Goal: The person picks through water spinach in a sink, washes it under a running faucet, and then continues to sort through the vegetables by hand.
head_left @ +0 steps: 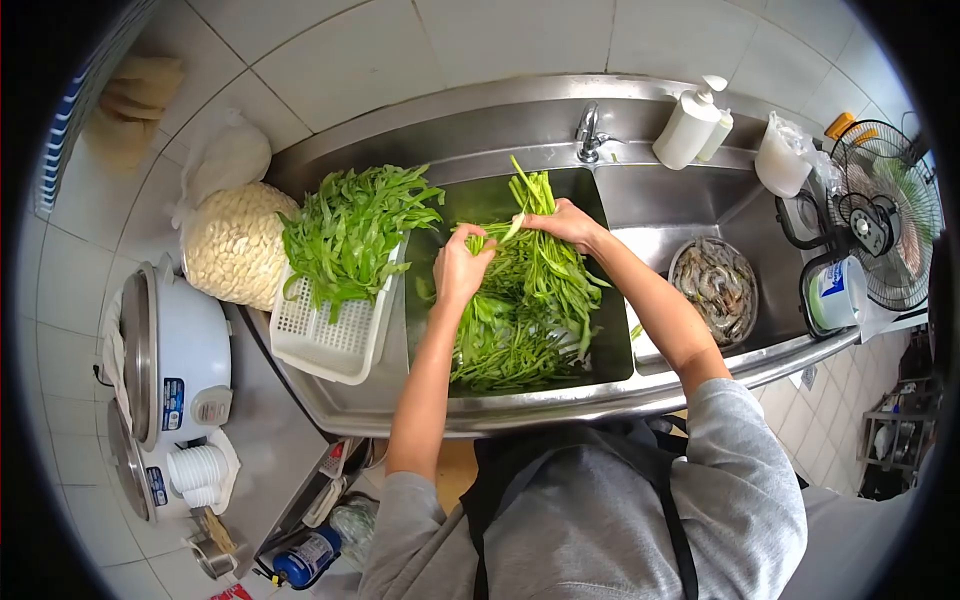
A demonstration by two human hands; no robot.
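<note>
My right hand (562, 224) is closed round a bunch of long-stemmed leafy greens (545, 265), whose cut stems point up toward the tap. Close to its left, my left hand (462, 264) pinches a leaf or stem at the side of the bunch. Below both hands, more greens (520, 350) lie in the left basin of the steel sink (618, 385). On the sink's left side, a white perforated basket (325, 335) holds a heap of leafy greens (355, 235).
A bowl of shrimp (713, 290) sits in the right basin. Behind stand a tap (590, 130) and a white pump bottle (688, 128). A fan (880, 215) is at the right. A bag of pale pieces (238, 243) and a rice cooker (185, 350) are at the left.
</note>
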